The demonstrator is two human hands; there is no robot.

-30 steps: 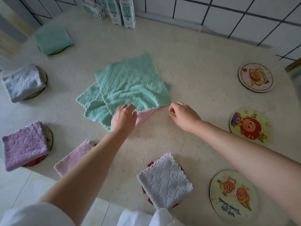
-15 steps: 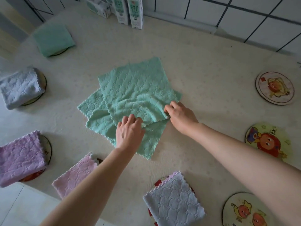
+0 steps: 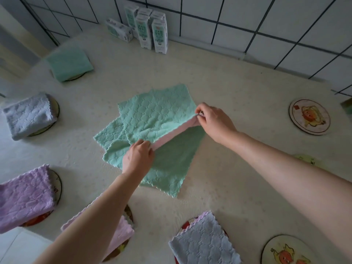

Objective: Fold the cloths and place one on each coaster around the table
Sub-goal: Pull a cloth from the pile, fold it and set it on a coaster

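Near the middle of the table [image 3: 238, 82], a loose pile of unfolded cloths is being worked. The near edge of the top green cloth [image 3: 158, 119] is raised off the pile. It is pinched at one end between the thumb and curled fingers of the left hand [image 3: 138, 159] and at the other end by the fingertips of the right hand [image 3: 215, 121]. A strip of pink cloth [image 3: 171, 137] is exposed just under that edge; whether it is also caught in the pinches cannot be told. A lower green cloth [image 3: 171, 168] is spread flat toward the near edge.

The raised edge is probably held at both ends so that it does not sag and one layer can be separated for a clean fold.

Folded cloths are already set on coasters along the left and near edges, among them a folded green cloth [image 3: 69, 61] by the far left corner and a folded grey cloth [image 3: 205, 242]. Along the right edge a bare coaster [image 3: 309, 117] and a second bare coaster [image 3: 285, 250] are left uncovered, so several placements appear to remain. Milk cartons [image 3: 152, 33] are stood at the far edge.
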